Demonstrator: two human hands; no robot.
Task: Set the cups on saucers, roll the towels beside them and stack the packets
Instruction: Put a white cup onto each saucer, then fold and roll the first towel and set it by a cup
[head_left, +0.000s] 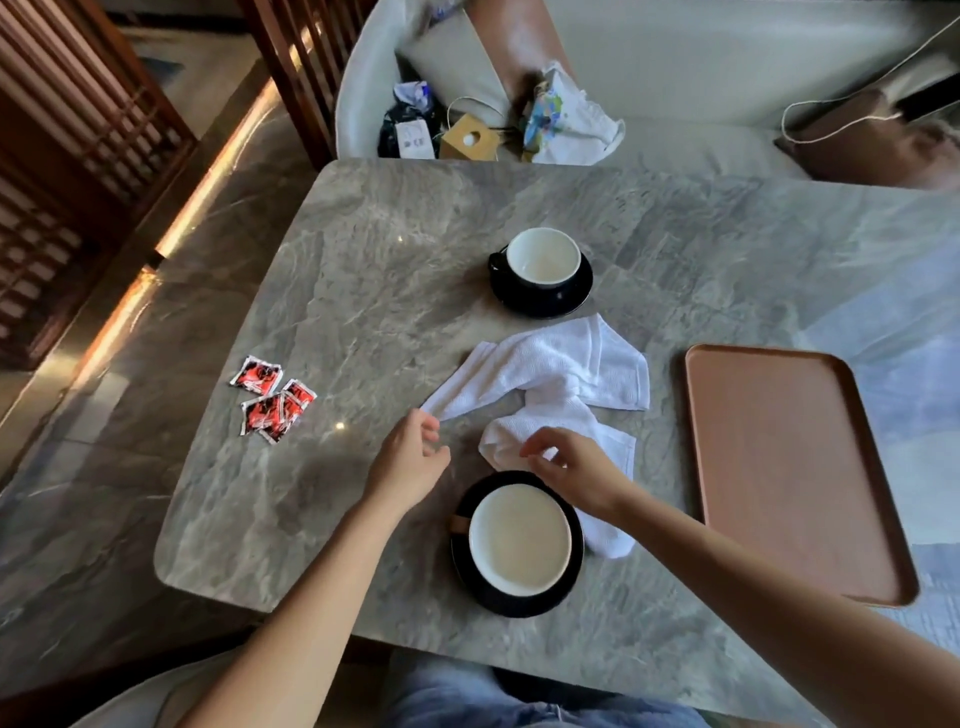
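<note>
**Towels crumpled between two cups**

Head view: white terry towels (550, 379) lie unrolled mid-table, between far cup (543, 258) and near cup (519, 538), each on a dark saucer. Left hand (410, 462) is loosely open at one towel's corner; right hand (571, 465) pinches the other towel. Red packets (272, 397) are scattered left. Rounded wooden tray (789, 467) sits right on grey marble table (363, 260).

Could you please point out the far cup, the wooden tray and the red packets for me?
far cup (543, 258): head view, on its pale inner bowl.
wooden tray (784, 467): head view, on its bare flat floor.
red packets (274, 397): head view, on the middle of the loose cluster.
</note>
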